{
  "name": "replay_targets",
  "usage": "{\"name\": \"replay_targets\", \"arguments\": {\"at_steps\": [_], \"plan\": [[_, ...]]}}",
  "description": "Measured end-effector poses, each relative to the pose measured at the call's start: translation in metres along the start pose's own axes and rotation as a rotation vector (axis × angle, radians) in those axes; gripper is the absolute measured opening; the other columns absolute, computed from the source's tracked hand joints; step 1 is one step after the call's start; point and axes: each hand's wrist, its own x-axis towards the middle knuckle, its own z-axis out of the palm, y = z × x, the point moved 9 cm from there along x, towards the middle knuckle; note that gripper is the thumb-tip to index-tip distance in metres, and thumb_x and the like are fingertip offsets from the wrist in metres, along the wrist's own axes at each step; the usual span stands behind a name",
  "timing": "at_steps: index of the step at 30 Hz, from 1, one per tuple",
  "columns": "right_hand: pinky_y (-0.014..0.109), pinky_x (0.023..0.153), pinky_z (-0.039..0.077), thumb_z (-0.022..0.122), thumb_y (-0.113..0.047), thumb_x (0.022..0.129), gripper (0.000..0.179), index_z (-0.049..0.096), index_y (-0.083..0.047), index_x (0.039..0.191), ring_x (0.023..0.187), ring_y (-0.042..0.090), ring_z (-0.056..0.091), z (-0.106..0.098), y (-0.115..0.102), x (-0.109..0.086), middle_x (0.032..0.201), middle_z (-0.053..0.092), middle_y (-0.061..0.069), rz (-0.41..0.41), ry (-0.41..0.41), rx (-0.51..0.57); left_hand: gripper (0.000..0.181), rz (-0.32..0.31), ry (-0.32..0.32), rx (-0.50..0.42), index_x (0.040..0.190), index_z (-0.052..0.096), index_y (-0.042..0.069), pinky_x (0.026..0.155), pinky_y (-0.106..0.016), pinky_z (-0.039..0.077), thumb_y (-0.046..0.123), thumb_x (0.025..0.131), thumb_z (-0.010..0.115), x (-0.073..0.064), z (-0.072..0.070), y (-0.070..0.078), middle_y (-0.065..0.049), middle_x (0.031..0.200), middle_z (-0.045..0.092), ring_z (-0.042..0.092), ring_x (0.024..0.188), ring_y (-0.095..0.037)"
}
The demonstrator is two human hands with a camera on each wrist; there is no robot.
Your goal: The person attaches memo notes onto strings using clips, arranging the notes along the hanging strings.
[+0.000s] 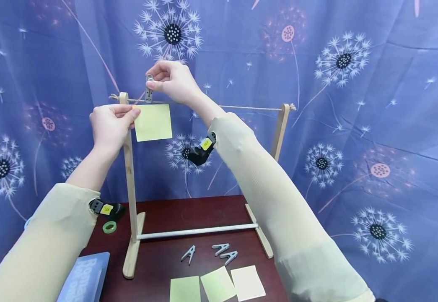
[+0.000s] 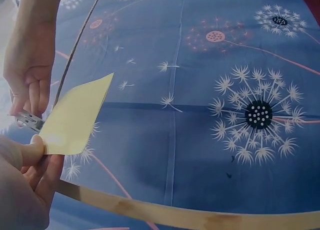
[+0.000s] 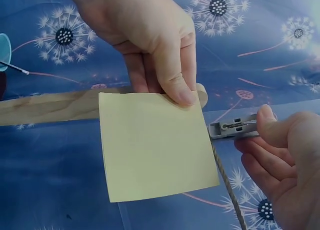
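Observation:
My left hand (image 1: 109, 126) pinches a yellow sticky note (image 1: 153, 122) by its upper left corner, just below the rope (image 1: 249, 108) near the left post of a wooden rack. Above the note, my right hand (image 1: 175, 82) holds a grey clothespin (image 1: 149, 89) between thumb and fingers, its jaw end pointing down at the rope. In the right wrist view the clothespin (image 3: 234, 128) has its tip close to the note's edge, where the rope passes behind the paper. The left wrist view shows the note (image 2: 77, 117) bent slightly, with the thumb on its near corner.
Several grey clothespins (image 1: 221, 249) lie on the dark red table (image 1: 188, 214). In front of them are three notes, including a pale one (image 1: 248, 283). A green tape roll (image 1: 109, 227) and a blue book (image 1: 84, 277) sit at the left. The rack's white crossbar (image 1: 200, 231) spans low between its feet.

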Motion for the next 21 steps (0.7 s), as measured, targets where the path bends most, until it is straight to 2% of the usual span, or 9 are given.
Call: {"name": "replay_targets", "arguments": {"at_steps": [6,11,13,15,18,19,21], "plan": [[0.016,0.078,0.048,0.07,-0.014,0.091,0.016,0.07,-0.009,0.106,0.084,0.01,0.063,-0.001,0.005,-0.002,0.088,0.066,-0.001,0.026,0.016,-0.001,0.033,0.017,-0.001,0.015,0.111,0.073,-0.001,0.056,-0.007,0.048,0.025,0.09,0.071,0.0,0.003,0.002,-0.002,0.088,0.076,0.056,0.052,0.013],[0.018,0.074,0.049,0.069,-0.015,0.092,0.011,0.07,-0.01,0.101,0.08,0.009,0.062,-0.002,0.001,0.003,0.084,0.065,-0.002,0.039,0.027,-0.028,0.032,0.021,0.009,0.02,0.109,0.074,0.0,0.054,-0.007,0.047,0.025,0.09,0.072,0.002,0.002,0.004,0.012,0.073,0.069,0.056,0.051,0.013],[0.018,0.074,0.049,0.069,-0.015,0.092,0.01,0.07,-0.01,0.1,0.081,0.009,0.063,-0.002,-0.001,0.005,0.084,0.065,-0.002,0.039,0.024,-0.034,0.033,0.019,0.012,0.024,0.109,0.074,0.0,0.054,-0.008,0.047,0.026,0.09,0.072,0.002,0.001,0.004,0.009,0.076,0.072,0.055,0.051,0.013],[0.017,0.074,0.049,0.069,-0.015,0.092,0.01,0.071,-0.01,0.1,0.081,0.009,0.063,0.0,-0.002,0.006,0.084,0.065,-0.002,0.039,0.018,-0.036,0.034,0.014,0.013,0.032,0.11,0.074,0.001,0.055,-0.007,0.047,0.028,0.09,0.071,0.002,0.0,0.003,-0.002,0.086,0.076,0.055,0.051,0.013],[0.017,0.073,0.049,0.07,-0.015,0.091,0.01,0.071,-0.01,0.1,0.08,0.009,0.063,0.002,-0.003,0.009,0.084,0.066,-0.002,0.045,0.013,-0.038,0.035,0.004,0.016,0.041,0.111,0.074,0.001,0.055,-0.007,0.046,0.029,0.09,0.07,0.002,-0.001,0.002,-0.015,0.1,0.075,0.055,0.053,0.014],[0.017,0.073,0.049,0.07,-0.015,0.091,0.01,0.071,-0.01,0.1,0.08,0.009,0.063,0.002,-0.003,0.009,0.083,0.065,-0.003,0.048,0.014,-0.039,0.035,0.004,0.017,0.043,0.111,0.074,0.002,0.055,-0.007,0.046,0.029,0.091,0.07,0.002,-0.001,0.002,-0.016,0.102,0.074,0.055,0.053,0.014],[0.017,0.072,0.049,0.07,-0.015,0.091,0.01,0.071,-0.009,0.1,0.079,0.009,0.063,0.003,-0.001,0.01,0.082,0.066,-0.003,0.061,0.012,-0.038,0.034,0.006,0.021,0.046,0.11,0.074,0.002,0.055,-0.008,0.046,0.03,0.09,0.07,0.003,-0.002,0.002,-0.009,0.095,0.076,0.055,0.053,0.014]]}}
